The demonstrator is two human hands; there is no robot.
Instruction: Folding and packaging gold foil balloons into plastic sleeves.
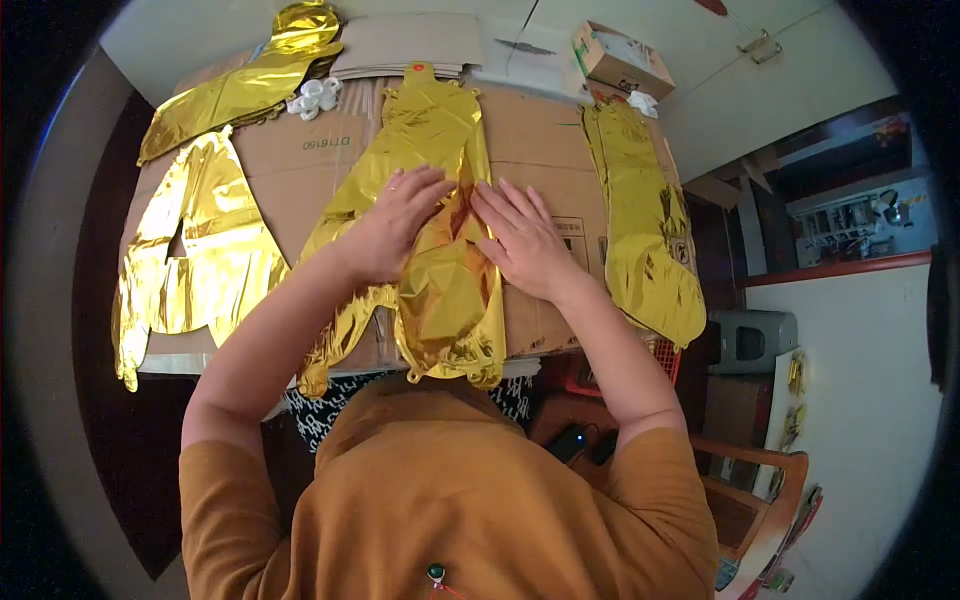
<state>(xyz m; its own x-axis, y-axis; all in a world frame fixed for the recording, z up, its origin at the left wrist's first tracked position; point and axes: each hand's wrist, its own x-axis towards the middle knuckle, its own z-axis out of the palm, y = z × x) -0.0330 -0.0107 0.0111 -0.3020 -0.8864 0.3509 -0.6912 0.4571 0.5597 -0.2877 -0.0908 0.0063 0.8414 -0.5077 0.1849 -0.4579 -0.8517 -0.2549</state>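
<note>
A flat, uninflated gold foil balloon [430, 125] lies lengthwise before me, its tab end with a red spot pointing away. Wrinkles and a raised fold run down its middle. My left hand [403, 222] rests on its left half, fingers stretched and slightly bent, a ring on one. My right hand [525, 238] lies flat along its right edge with fingers spread, the fingertips touching the foil near the fold. Neither hand appears to hold anything. Left of it lies another gold foil balloon [235, 215] with an opening in its middle.
More gold foil balloons lie at right [640, 220] and far left [230, 90]. Cardboard [545, 140] covers the table. Small white pieces [315, 98], stacked card sheets [405, 45] and a small carton [625, 60] are at the back. A wooden chair [785, 480] stands at lower right.
</note>
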